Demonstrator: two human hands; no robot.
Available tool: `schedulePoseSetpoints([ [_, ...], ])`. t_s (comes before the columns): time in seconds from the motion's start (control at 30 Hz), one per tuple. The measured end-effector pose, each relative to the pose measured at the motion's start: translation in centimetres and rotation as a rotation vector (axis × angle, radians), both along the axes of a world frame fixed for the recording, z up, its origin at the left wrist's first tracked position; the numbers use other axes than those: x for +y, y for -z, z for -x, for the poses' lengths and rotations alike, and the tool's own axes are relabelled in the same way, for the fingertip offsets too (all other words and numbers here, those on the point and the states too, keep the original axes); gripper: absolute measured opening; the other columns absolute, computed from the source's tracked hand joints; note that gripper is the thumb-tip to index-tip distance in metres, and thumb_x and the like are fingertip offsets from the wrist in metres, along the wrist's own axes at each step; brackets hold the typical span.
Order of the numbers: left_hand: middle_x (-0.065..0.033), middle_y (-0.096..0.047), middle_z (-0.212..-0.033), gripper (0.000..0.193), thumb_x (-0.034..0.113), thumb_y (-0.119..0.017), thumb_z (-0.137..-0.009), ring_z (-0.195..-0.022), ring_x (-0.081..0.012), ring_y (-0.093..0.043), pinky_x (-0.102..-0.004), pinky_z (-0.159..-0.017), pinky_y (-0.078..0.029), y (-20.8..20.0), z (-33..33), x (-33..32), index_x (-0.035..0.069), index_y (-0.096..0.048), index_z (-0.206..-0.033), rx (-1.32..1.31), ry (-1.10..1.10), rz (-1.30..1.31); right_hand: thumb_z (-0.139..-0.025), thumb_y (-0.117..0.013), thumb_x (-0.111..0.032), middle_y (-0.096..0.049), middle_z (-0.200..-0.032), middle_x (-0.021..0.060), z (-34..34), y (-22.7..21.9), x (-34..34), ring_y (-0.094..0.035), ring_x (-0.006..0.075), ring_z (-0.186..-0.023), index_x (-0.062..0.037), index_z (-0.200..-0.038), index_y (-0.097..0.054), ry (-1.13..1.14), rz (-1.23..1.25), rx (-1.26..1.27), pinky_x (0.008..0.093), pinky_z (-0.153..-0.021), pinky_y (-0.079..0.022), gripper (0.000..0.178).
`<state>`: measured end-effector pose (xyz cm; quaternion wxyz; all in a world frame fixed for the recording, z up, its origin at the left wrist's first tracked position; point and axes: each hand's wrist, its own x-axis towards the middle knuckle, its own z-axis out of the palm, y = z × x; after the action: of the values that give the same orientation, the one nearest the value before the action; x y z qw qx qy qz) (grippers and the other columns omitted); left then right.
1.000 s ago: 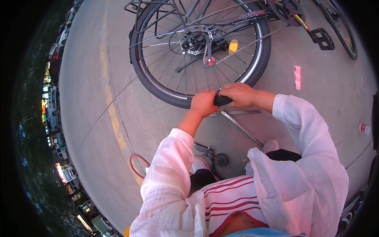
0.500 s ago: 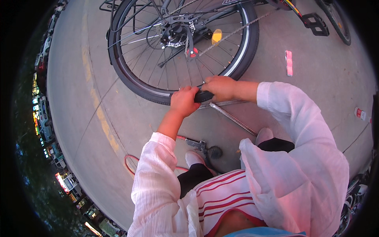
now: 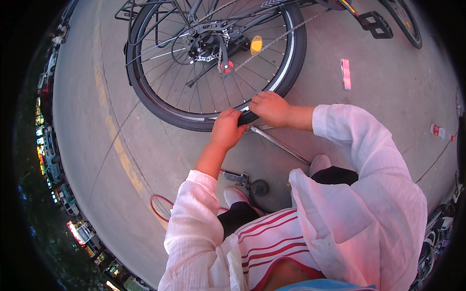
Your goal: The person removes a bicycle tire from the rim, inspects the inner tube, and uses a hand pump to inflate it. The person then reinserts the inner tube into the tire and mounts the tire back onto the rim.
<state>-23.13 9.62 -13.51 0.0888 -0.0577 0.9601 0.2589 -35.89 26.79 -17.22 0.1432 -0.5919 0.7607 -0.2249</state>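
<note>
Both my hands grip the black handle (image 3: 248, 118) of a floor pump. My left hand (image 3: 226, 129) holds its left end and my right hand (image 3: 270, 107) holds its right end. The pump's silver shaft (image 3: 282, 145) slants down from the handle toward my right foot (image 3: 320, 163). The pump base (image 3: 241, 179) lies on the pavement between my feet, and a red hose (image 3: 156, 207) loops out to the left. The handle sits right against the lower edge of a bicycle's rear wheel (image 3: 160, 107), which has a black tyre, spokes, a chain and a yellow reflector (image 3: 256, 44).
Grey pavement (image 3: 97, 160) with a faded yellow line (image 3: 121, 155) runs on the left. A pink-red strip (image 3: 345, 73) lies on the ground at the right, near a black pedal (image 3: 374, 24). A small bottle (image 3: 441, 132) lies at the far right edge.
Both hands keep their grip on the pump handle. The view has swung a little, so the wheel sits further left and higher in the picture than a second ago.
</note>
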Motion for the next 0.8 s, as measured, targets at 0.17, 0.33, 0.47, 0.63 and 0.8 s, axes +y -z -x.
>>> schedulePoseSetpoints([
  [0.17,-0.0156,-0.065,-0.1,0.037,0.023,-0.081,-0.07,-0.098,-0.036,-0.061,-0.042,-0.083,-0.05,-1.0,2.1,-0.1,0.004,-0.069,-0.099,-0.346,-0.088,0.046,-0.072,-0.065,-0.009,-0.062,-0.101,0.0161,0.1,-0.6,-1.3,-0.062,0.0354,-0.099,-0.0035,-0.09,-0.065,-0.049,-0.149,-0.177,0.0442,-0.081,-0.051,0.019],
  [0.33,-0.0152,-0.064,-0.103,0.043,0.025,-0.083,-0.067,-0.1,-0.0368,-0.06,-0.0435,-0.085,-0.049,-1.1,1.4,-0.2,0.007,-0.066,-0.103,-0.319,-0.039,0.129,-0.072,-0.065,-0.009,-0.06,-0.103,0.0166,-0.4,-0.7,-1.7,-0.061,0.0361,-0.099,-0.0024,-0.094,-0.063,-0.057,-0.131,-0.193,0.0444,-0.083,-0.05,0.024],
  [0.47,-0.0111,-0.062,-0.104,0.047,0.025,-0.085,-0.064,-0.102,-0.0341,-0.058,-0.0434,-0.085,-0.048,-1.0,-0.3,0.5,0.01,-0.064,-0.102,-0.058,0.008,0.216,-0.071,-0.068,-0.011,-0.058,-0.099,0.0161,-0.5,-0.2,-0.7,-0.06,0.036,-0.098,-0.0022,-0.096,-0.059,-0.036,0.036,-0.182,0.045,-0.085,-0.048,0.027],
  [0.63,-0.0084,-0.06,-0.104,0.051,0.028,-0.088,-0.057,-0.102,-0.0307,-0.057,-0.0417,-0.086,-0.048,-2.2,-2.3,-4.7,0.012,-0.064,-0.099,-0.084,0.009,0.366,-0.07,-0.074,-0.016,-0.056,-0.097,0.0154,-0.3,-0.3,-0.4,-0.058,0.0353,-0.098,-0.003,-0.094,-0.056,-0.045,0.059,-0.187,0.0445,-0.086,-0.047,0.033],
  [0.8,-0.0073,-0.061,-0.101,0.05,0.029,-0.088,-0.057,-0.103,-0.0292,-0.057,-0.0405,-0.089,-0.047,-3.3,-2.8,-6.9,0.011,-0.065,-0.097,-0.041,0.057,0.478,-0.071,-0.074,-0.016,-0.057,-0.103,0.0148,-0.3,-0.6,-0.9,-0.058,0.0352,-0.102,-0.0044,-0.102,-0.057,-0.059,0.001,-0.205,0.0446,-0.088,-0.047,0.036],
])
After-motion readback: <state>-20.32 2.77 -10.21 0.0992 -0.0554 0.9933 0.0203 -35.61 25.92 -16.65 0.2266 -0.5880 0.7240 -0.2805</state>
